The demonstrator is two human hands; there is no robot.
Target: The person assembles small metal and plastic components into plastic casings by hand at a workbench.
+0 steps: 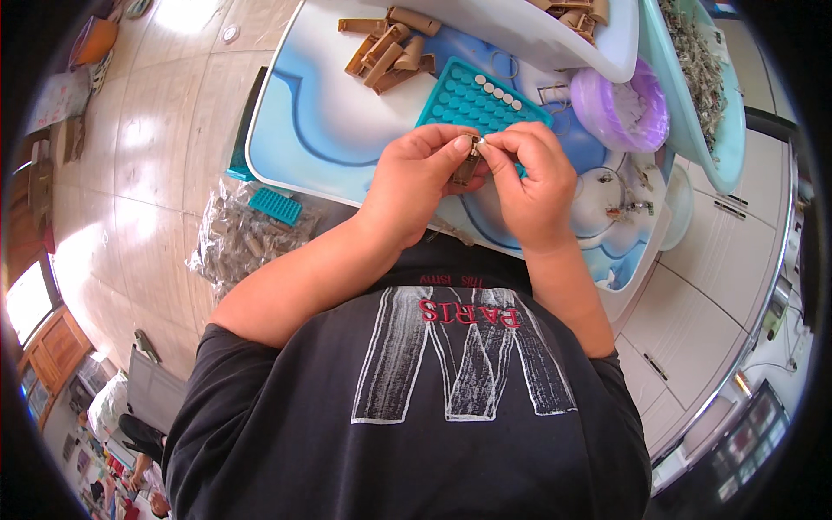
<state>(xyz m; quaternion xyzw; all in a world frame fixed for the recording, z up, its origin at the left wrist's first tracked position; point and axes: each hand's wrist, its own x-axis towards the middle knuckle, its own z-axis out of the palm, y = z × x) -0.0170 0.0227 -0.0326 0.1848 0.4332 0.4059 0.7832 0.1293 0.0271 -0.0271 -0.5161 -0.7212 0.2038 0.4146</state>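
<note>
Over the front of a blue-and-white table (321,113), my left hand (409,178) grips a small brown plastic housing (465,172) between thumb and fingers. At the housing's top end, the thumb and forefinger of my right hand (537,182) are pinched on a tiny whitish piece (482,141). What kind of piece it is, I cannot make out. Just beyond both hands lies a teal tray (444,97) with rows of round pockets. Several white discs (498,92) sit in one of its rows. Brown housings (390,48) lie heaped at the table's far left.
A purple basin (598,108) with a plastic liner stands to the right. Behind it, a pale green tub (732,130) holds many small metal parts. Another bin (555,52) contains brown housings. Small wired parts (626,210) lie at right; plastic bags (234,238) and a teal tray (276,206) at left.
</note>
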